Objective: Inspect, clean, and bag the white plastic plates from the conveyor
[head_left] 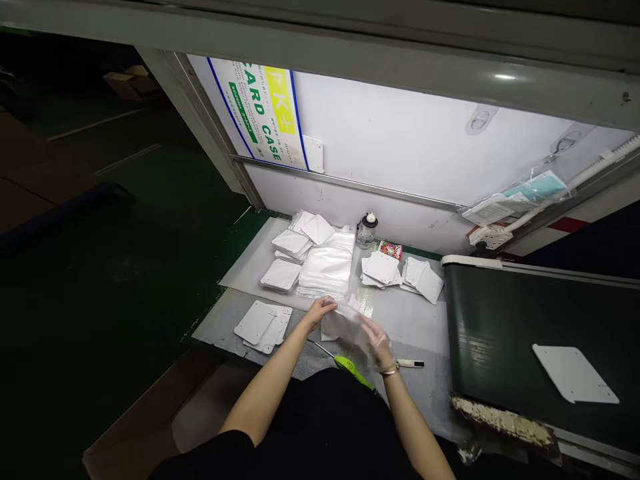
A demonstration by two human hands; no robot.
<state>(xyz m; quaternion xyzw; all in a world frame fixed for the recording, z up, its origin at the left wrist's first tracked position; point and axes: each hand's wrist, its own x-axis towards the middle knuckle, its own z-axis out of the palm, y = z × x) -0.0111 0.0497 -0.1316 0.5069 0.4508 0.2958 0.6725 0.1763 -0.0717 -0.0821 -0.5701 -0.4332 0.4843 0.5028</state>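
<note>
A thin clear plastic bag (345, 325) is spread between my hands above the front of the table. My left hand (319, 312) is closed on the bag's left edge, thumb and fingers pinched together. My right hand (377, 341) is stretched out with the film around it, seemingly inside the bag; its fingers are partly veiled. Just beyond lies a stack of clear bags (327, 263). White plates (280, 275) with rounded corners are piled to its left. A bright green-handled tool (353, 370) with a thin metal shaft rests below my hands.
More white plates (383, 267) and another pile (423, 279) stand right of the bags. A clear bottle (367, 230) stands by the back panel. Loose plates (263, 325) lie front left. On the right, a dark conveyor belt (490, 313) carries one white plate (575, 373).
</note>
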